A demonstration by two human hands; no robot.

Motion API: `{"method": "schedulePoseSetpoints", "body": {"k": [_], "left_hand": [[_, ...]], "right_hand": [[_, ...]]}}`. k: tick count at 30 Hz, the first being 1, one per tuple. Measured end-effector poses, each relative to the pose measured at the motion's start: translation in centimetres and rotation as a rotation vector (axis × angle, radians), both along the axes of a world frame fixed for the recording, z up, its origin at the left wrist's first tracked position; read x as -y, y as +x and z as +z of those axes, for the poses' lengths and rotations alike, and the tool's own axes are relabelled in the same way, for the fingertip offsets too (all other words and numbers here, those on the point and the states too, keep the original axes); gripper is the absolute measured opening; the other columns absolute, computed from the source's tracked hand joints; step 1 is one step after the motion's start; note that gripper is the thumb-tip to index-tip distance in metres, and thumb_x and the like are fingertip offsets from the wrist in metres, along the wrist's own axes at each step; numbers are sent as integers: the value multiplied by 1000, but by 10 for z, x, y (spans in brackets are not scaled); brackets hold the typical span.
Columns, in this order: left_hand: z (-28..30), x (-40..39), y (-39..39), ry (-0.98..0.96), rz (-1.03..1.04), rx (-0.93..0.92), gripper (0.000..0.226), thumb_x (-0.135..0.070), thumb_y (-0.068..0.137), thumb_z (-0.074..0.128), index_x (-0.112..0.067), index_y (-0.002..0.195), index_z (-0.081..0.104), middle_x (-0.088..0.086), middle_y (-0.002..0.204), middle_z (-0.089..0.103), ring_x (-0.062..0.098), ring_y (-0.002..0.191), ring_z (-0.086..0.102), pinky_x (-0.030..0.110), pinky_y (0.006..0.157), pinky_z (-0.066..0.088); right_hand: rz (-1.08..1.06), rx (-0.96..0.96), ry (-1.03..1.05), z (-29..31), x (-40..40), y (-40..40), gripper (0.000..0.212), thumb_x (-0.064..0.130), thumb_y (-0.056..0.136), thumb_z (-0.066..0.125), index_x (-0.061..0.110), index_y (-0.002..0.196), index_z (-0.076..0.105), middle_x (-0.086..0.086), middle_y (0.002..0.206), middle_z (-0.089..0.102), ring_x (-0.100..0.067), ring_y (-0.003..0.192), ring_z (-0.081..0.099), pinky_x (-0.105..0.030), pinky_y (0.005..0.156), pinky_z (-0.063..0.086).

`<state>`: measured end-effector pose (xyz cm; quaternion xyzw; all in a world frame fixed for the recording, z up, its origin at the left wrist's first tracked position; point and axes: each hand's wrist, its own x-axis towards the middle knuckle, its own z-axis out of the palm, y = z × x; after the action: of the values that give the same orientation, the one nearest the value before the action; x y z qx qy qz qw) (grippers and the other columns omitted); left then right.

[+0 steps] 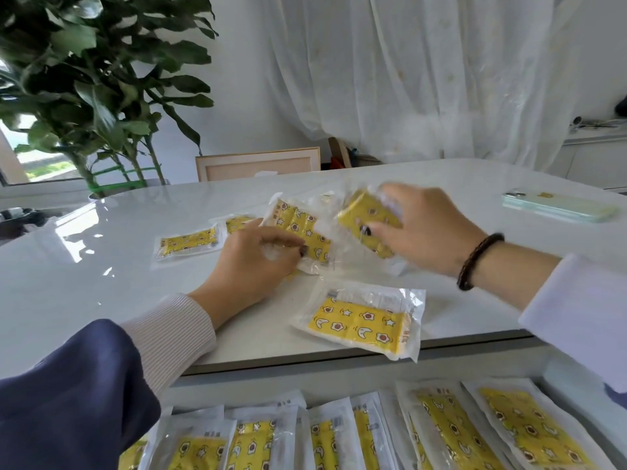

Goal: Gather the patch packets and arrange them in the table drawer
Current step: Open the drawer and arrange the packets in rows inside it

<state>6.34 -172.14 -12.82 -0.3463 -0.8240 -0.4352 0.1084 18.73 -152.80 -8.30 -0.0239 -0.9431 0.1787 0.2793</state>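
Note:
Yellow patch packets in clear wrappers lie on the white table [101, 300]. My left hand [251, 266] pinches one packet [302, 228] by its near end and lifts it off the table. My right hand [420, 228] grips a second packet [366, 218] just to the right. A loose packet [363, 322] lies near the table's front edge. Another packet [186, 244] lies at the left, and one more [237, 223] shows behind my left hand. The open drawer [573, 415] below the table edge holds several packets [451, 432] in overlapping rows.
A phone [556, 206] lies on the table's far right. A large leafy plant [95, 86] stands at the back left, a framed panel [258, 164] leans behind the table, and white curtains [424, 72] hang at the back.

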Motion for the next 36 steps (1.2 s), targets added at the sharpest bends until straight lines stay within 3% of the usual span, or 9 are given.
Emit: {"method": "schedulePoseSetpoints", "body": {"k": [2,5,10,13,18,23,27,33,36], "left_hand": [[1,0,2,21,11,-12,11,-27,74,81,-35,79,75,-18,87,67,13,98,63,35,94,50],[2,0,-1,111,57,11,18,-20,72,83,-33,73,70,-15,81,67,11,84,64,26,82,52],[0,2,-6,44,29,-28,47,-12,78,76,-37,115,60,-26,107,58,2,104,54,5,85,37],[-2,1,-6,-86,-57,-117,80,-4,82,69,-42,144,34,-3,120,55,13,112,52,26,101,41],[-5,1,-8,-86,-68,-156,79,-3,79,70,-42,138,34,-5,121,52,16,115,51,40,101,46],[-5,1,-5,-36,4,-192,59,-18,72,81,-33,109,38,-5,104,56,15,90,56,18,70,45],[-6,1,-5,-20,12,-212,44,-17,77,76,-26,103,41,-6,104,57,16,91,56,21,73,40],[-5,1,1,-30,63,-217,39,-14,84,68,-25,103,35,-11,102,48,12,85,45,17,65,30],[-3,1,1,-1,67,-202,40,-12,84,68,-25,102,34,-7,102,51,18,84,50,26,71,36]], "right_hand": [[55,51,-321,23,-1,7,11,20,83,70,15,80,61,0,74,67,-15,67,64,-18,63,51],[234,509,-664,40,9,18,15,12,78,73,5,91,69,-10,83,75,-17,69,72,-26,61,60],[132,798,-314,17,26,11,40,24,62,87,8,96,73,-5,88,76,-23,84,72,-33,78,59],[136,870,-321,19,28,10,41,23,60,88,12,98,75,6,86,76,-11,88,69,-24,82,54],[90,959,-215,23,34,1,57,33,59,87,2,104,71,12,92,68,-14,107,59,-38,106,42],[55,955,-114,31,40,-2,64,37,57,88,1,106,67,-2,89,71,-14,81,56,-37,91,51],[43,879,-45,36,46,2,52,38,61,85,11,103,69,19,69,52,-2,68,47,-22,71,41],[-13,731,21,49,40,11,44,30,61,87,10,96,70,-3,87,72,-20,81,68,-34,76,58],[-100,547,149,55,36,11,26,26,68,82,9,77,65,-3,68,60,-19,61,56,-24,53,47]]}}
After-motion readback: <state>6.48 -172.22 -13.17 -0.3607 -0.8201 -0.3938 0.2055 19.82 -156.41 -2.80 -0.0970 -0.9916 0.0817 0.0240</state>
